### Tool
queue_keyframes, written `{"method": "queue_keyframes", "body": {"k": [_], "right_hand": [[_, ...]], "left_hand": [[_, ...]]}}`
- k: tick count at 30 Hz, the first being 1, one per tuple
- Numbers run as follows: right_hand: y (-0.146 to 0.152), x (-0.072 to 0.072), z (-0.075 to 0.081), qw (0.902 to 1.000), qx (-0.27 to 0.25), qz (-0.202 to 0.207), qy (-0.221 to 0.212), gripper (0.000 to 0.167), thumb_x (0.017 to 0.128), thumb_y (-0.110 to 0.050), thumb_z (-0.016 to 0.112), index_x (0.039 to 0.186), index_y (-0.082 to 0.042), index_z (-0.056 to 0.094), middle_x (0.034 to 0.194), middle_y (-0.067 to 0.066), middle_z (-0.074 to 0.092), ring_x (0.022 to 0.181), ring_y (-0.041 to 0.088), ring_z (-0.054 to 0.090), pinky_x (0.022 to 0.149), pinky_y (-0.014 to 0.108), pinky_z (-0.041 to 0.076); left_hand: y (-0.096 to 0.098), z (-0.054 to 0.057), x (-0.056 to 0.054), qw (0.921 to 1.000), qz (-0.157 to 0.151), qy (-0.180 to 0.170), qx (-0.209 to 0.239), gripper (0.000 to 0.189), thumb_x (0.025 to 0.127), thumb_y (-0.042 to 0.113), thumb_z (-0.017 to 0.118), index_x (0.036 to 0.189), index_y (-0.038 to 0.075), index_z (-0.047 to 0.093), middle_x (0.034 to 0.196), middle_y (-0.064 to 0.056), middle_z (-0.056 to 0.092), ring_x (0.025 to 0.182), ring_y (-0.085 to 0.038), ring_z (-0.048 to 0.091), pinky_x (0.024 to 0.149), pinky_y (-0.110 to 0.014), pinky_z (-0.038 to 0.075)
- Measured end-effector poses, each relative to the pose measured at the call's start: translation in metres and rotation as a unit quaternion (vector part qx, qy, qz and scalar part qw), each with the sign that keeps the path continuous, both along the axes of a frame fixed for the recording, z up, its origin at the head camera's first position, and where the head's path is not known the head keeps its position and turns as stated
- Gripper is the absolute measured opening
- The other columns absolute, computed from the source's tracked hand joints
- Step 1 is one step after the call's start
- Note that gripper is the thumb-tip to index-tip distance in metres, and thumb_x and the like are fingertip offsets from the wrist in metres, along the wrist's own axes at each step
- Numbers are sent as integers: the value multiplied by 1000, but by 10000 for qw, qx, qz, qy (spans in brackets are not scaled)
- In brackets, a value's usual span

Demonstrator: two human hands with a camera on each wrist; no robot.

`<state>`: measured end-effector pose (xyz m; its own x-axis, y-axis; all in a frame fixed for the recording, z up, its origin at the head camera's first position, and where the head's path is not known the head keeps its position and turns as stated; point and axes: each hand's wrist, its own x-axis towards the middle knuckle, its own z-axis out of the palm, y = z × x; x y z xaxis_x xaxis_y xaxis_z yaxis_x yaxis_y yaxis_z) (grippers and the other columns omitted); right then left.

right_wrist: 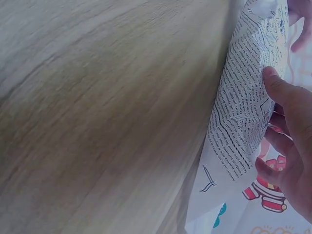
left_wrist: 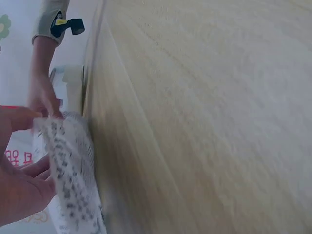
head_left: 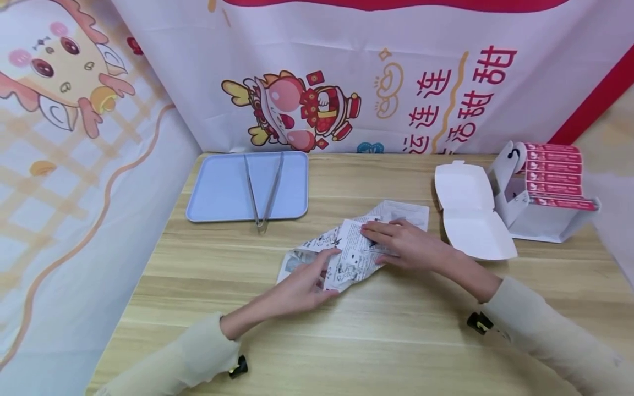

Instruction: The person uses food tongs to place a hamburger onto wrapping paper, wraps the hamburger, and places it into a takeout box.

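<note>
A sheet of newsprint-patterned wrapping paper (head_left: 354,256) lies folded into a long bundle at the middle of the table; what is inside, if anything, is hidden. My left hand (head_left: 302,286) is at the bundle's left end, holding a raised flap of the paper (left_wrist: 70,175) between thumb and fingers. Over the right part, my right hand (head_left: 408,245) holds the fold, fingers across the top and thumb (right_wrist: 275,83) against the near side. One paper corner spreads flat beyond the right hand.
At the back left is a blue tray (head_left: 223,187) with metal tongs (head_left: 269,206) lying across it. An open white takeaway box (head_left: 475,234) stands at the right, beside a white dispenser (head_left: 540,223) with a roll of red printed labels (head_left: 555,170). A printed cloth (head_left: 376,66) hangs behind.
</note>
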<state>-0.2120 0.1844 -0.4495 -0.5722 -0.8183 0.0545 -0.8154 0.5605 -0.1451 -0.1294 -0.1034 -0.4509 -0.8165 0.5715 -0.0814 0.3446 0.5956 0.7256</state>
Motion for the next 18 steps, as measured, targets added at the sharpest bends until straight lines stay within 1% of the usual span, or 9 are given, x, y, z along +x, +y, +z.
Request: {"method": "queue_keyframes", "body": {"k": [1, 2, 5, 7, 8, 9, 13, 16, 18], "right_hand": [[0, 0, 0, 10000, 8, -7, -5, 69, 90, -41, 73, 148, -13, 49, 151, 7, 52, 135, 23, 53, 107, 52, 46], [-1, 1, 1, 10000, 2, -6, -15, 69, 90, -41, 73, 148, -12, 49, 150, 8, 52, 135, 23, 53, 107, 52, 46], [-4, 1, 2, 10000, -17, 29, 14, 68, 90, -40, 73, 147, -12, 50, 149, 9, 53, 134, 24, 54, 106, 53, 47], [-6, 2, 4, 9999, -73, 72, 15, 66, 90, -40, 73, 147, -16, 51, 148, 9, 54, 134, 25, 54, 105, 55, 47], [-7, 1, 4, 9999, -97, 92, 20, 64, 90, -40, 73, 146, -18, 51, 147, 9, 55, 133, 25, 55, 104, 55, 48], [-8, 1, 4, 9999, -98, 107, 36, 63, 90, -40, 72, 146, -21, 52, 147, 9, 55, 133, 25, 55, 103, 56, 48], [-10, 1, 4, 9999, -34, 139, 98, 59, 91, -42, 71, 145, -29, 52, 146, 8, 56, 131, 25, 57, 101, 57, 49], [-10, 1, 4, 9997, 22, 150, 195, 59, 91, -42, 71, 145, -29, 53, 145, 8, 57, 129, 24, 58, 99, 55, 51], [-10, 1, 4, 9995, 28, 158, 268, 58, 90, -41, 72, 144, -28, 54, 144, 8, 57, 128, 24, 59, 98, 55, 51]], "left_hand": [[2, -1, -1, 10000, 67, 36, 1, 79, 88, 18, 75, 152, 14, 31, 117, -11, 66, 90, -14, 64, 77, -25, 55], [4, -2, -2, 9999, 109, 64, 6, 77, 88, 19, 75, 152, 14, 33, 114, -9, 66, 88, -14, 62, 76, -26, 53], [6, -4, -3, 9998, 163, 64, 13, 69, 88, 17, 74, 148, 16, 39, 96, -4, 63, 76, -11, 56, 68, -26, 50], [6, -5, -4, 9998, 154, 83, 36, 64, 89, 15, 74, 145, 16, 44, 83, 0, 58, 67, -8, 50, 61, -24, 47], [6, -5, -4, 9998, 147, 84, 71, 62, 89, 13, 74, 144, 17, 46, 76, 2, 52, 63, -7, 46, 57, -23, 44], [5, -5, -4, 9998, 139, 118, 102, 60, 88, 12, 74, 143, 17, 48, 73, 4, 51, 61, -6, 45, 55, -22, 43], [2, -7, -5, 9991, 52, 353, 212, 53, 88, 12, 74, 137, 16, 54, 71, 7, 50, 61, -3, 44, 55, -19, 42], [-3, -7, -3, 9978, -24, 571, 336, 43, 88, 12, 74, 129, 14, 61, 74, 5, 59, 64, -2, 52, 60, -17, 48], [-8, -7, -3, 9973, -141, 610, 383, 33, 89, 12, 73, 121, 12, 65, 80, 1, 66, 69, -2, 59, 64, -15, 52]]}}
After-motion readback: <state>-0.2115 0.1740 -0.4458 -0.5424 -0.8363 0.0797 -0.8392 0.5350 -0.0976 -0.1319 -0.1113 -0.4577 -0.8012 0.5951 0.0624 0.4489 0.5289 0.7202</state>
